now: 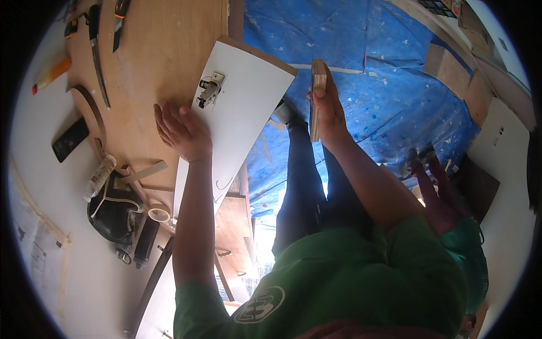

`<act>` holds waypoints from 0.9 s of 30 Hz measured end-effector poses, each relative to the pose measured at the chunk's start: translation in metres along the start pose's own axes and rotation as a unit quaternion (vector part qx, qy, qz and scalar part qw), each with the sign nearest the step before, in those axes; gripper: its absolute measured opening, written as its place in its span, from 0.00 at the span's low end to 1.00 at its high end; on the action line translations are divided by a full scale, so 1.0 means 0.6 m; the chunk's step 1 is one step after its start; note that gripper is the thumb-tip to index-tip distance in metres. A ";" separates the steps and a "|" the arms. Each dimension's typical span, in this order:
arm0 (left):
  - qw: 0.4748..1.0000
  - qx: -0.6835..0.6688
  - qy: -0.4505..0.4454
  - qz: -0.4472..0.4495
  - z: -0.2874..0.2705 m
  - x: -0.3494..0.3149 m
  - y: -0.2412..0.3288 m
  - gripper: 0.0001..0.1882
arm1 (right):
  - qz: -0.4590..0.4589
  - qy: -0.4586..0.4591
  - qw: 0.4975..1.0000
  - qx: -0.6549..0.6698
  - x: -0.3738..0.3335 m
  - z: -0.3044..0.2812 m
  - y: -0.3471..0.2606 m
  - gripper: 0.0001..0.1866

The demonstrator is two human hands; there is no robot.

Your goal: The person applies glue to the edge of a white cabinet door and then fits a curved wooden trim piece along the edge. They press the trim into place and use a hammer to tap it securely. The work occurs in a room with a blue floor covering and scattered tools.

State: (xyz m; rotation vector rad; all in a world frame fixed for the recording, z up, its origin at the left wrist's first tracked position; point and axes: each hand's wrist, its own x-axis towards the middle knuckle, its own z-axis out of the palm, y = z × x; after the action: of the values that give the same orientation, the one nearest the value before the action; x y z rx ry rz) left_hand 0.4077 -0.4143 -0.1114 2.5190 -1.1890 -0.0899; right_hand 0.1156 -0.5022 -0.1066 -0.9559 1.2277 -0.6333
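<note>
Over the worktop's edge, a smooth white panel (248, 79) and a layered wooden block (315, 121).

In the head view, the left hand (185, 133) lies at the panel's long left edge, fingers loosely spread; how firmly it presses, I cannot tell. The right hand (332, 116) pinches the narrow, straight-sided block upright between thumb and fingers, just beside the panel's far right corner, its striped plywood-like edge showing. A shiny metal hinge (210, 90) sits on the panel's flat face, near the left hand. Below the panel, the worktop (164, 56) is pale, fine-grained wood; to the right spreads a creased blue sheet (389, 107), flecked with pale spots.
</note>
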 end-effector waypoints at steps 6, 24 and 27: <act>1.000 -0.004 0.008 0.014 -0.003 -0.003 -0.007 0.32 | -0.098 -0.020 0.990 -0.099 -0.013 0.002 0.043 0.41; 1.000 -0.009 0.011 0.019 -0.001 -0.005 -0.002 0.31 | -0.026 0.007 0.997 -0.076 -0.004 -0.011 -0.008 0.42; 1.000 -0.007 0.008 0.025 0.000 -0.003 -0.004 0.31 | -0.132 0.015 0.986 -0.104 -0.020 -0.004 0.017 0.39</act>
State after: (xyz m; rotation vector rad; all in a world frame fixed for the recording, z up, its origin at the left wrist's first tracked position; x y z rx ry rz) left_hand 0.4081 -0.4118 -0.1125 2.4721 -1.2405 -0.0652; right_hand 0.1092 -0.4877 -0.1098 -1.3023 1.2212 -0.7379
